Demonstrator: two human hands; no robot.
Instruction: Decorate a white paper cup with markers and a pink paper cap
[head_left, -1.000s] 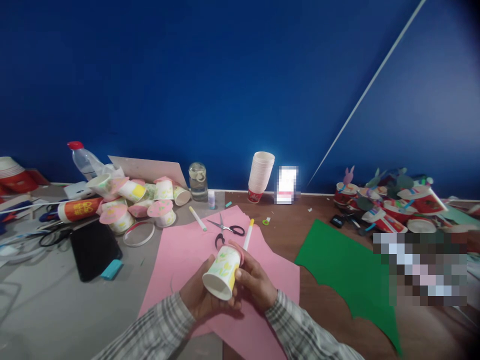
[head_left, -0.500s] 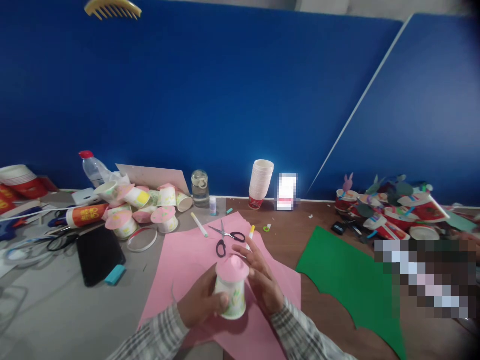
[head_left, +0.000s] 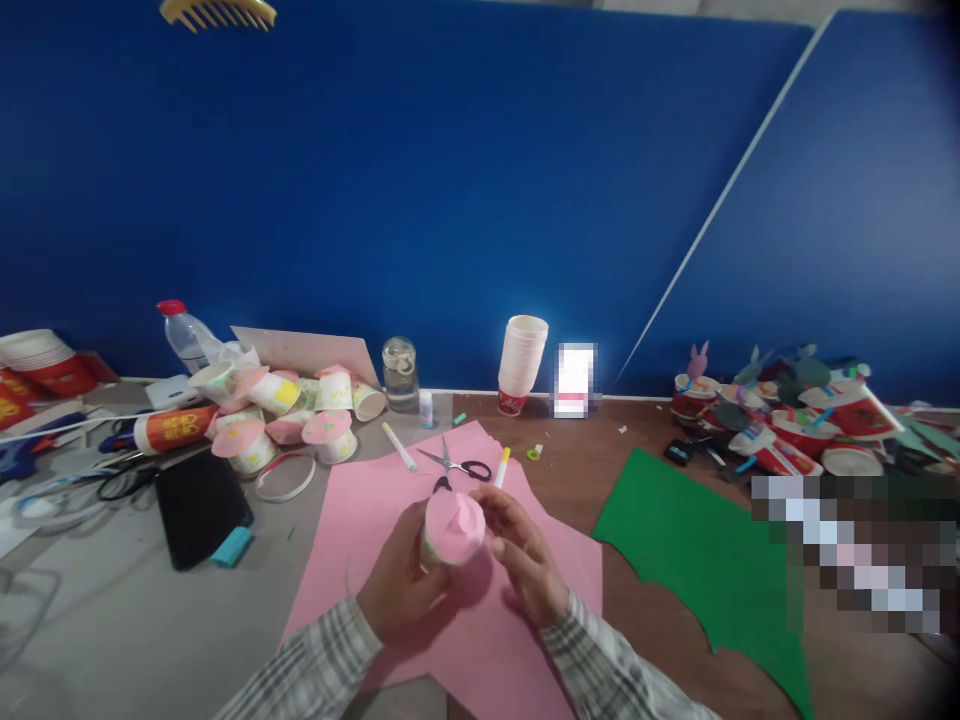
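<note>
My left hand (head_left: 401, 580) is wrapped round a paper cup (head_left: 431, 553), which is tilted so that its pink paper top (head_left: 455, 527) faces me. A raised, folded pink piece stands in the middle of that top. Beside the cup's right edge, my right hand (head_left: 529, 560) has its fingers curved and thumb apart; whether the fingertips touch the pink rim I cannot tell. Beneath both hands lies a large pink paper sheet (head_left: 397, 640). Black-handled scissors (head_left: 454, 465) lie spread just beyond the cup, one handle loop partly hidden by it.
A yellow-capped marker (head_left: 502, 468) and another marker (head_left: 400, 447) lie near the scissors. Several pink-topped cups (head_left: 328, 437) are heaped at left. A cup stack (head_left: 523, 365) and a glass jar (head_left: 401, 375) stand by the blue partition (head_left: 420, 180). Green paper (head_left: 690, 560) lies at right.
The cup has tipped from upright, so its pink top now faces me and most of its printed side is hidden. My right fingers have drawn in and lowered beside the top.
</note>
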